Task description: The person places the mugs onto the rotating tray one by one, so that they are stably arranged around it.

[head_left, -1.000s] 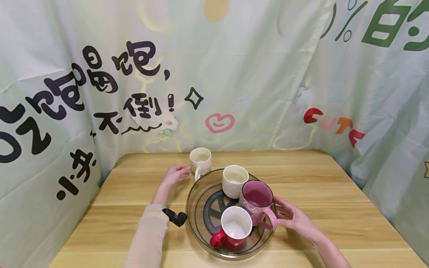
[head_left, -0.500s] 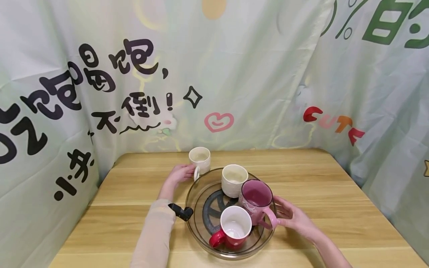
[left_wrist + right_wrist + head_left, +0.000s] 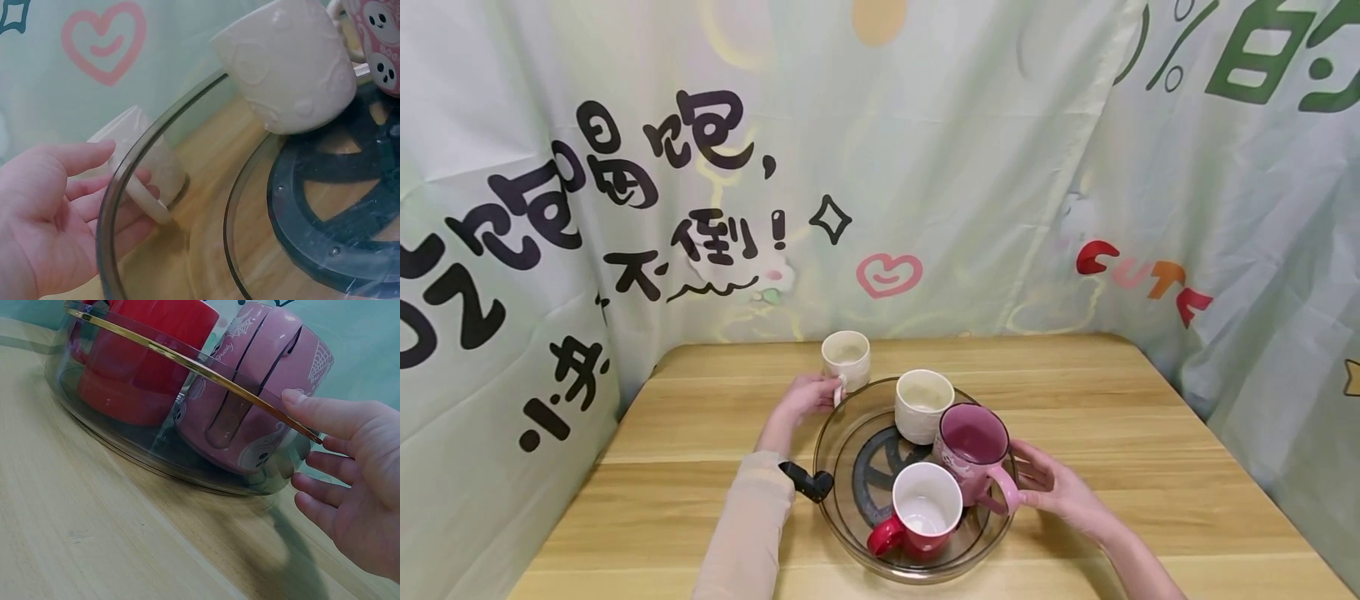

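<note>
In the head view my left hand (image 3: 808,395) is at the handle of a cream mug (image 3: 847,360) behind the bowl's left rim. The left wrist view shows its fingers loosely extended behind the mug's handle (image 3: 147,200), thumb apart above. My right hand (image 3: 1060,492) rests against the right side of a brown-tinted glass bowl (image 3: 842,533), fingers spread and thumb near the rim (image 3: 250,399). Inside stand a second cream mug (image 3: 922,408), a pink mug (image 3: 973,442) and a red mug with a white interior (image 3: 917,533); the pink mug's handle points toward my right hand.
Under the bowl's transparent bottom shows a dark spoked ring (image 3: 294,237). The wooden table (image 3: 1150,450) runs back to a printed cloth curtain (image 3: 970,183) that surrounds it. A black device (image 3: 807,482) sits on the left sleeve, close by the bowl's rim.
My left hand has moved right, from just short of the cream mug to its handle. The right hand, the bowl and the mugs keep their places.
</note>
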The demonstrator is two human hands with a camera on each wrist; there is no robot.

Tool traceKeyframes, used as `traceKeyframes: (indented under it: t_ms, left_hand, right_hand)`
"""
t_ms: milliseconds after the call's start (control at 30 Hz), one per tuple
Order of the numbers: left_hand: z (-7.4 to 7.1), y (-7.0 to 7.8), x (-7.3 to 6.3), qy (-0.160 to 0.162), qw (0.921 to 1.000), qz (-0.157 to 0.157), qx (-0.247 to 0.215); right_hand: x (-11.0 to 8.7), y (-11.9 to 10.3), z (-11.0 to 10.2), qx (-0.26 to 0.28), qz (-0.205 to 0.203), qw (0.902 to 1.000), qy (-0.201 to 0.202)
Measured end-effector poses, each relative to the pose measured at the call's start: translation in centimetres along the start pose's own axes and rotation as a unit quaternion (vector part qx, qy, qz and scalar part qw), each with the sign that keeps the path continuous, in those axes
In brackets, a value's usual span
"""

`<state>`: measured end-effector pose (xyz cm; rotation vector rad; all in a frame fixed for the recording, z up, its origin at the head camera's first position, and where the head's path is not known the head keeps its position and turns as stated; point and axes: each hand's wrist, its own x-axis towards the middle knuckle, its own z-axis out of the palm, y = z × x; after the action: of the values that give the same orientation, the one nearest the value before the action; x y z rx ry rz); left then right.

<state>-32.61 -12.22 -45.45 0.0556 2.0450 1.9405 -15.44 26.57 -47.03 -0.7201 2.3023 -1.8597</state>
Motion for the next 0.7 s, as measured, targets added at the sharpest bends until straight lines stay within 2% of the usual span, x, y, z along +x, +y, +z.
traceKeyframes:
  t_ms: [200, 333, 433, 567, 700]
  left_hand:
    - [0.6, 0.21, 0.14, 0.013, 0.9999, -0.009, -0.002]
    - [0.4, 0.26, 0.04, 0.029, 0.999, -0.01, -0.032]
    - [0.03, 0.36, 0.01, 0.027, 0.9981, 0.0, -0.055]
    - [-0.27, 0.62, -0.14, 0.029, 0.9976, 0.004, -0.062]
    - [-0.24, 0.98, -0.47, 0.048, 0.9963, -0.003, -0.072]
  right_hand:
    - [-0.09, -0.16, -0.04, 0.004, 0.006, 1.0, -0.004]
    - [-0.09, -0.16, 0.01, 0.008, 0.006, 0.9999, -0.006]
    - [-0.08, -0.21, -0.02, 0.005, 0.008, 1.0, -0.003]
    - [-0.1, -0.31, -0.04, -0.002, 0.012, 0.9999, 0.001]
    - [-0.14, -0.33, 0.01, -0.006, 0.014, 0.9999, 0.003]
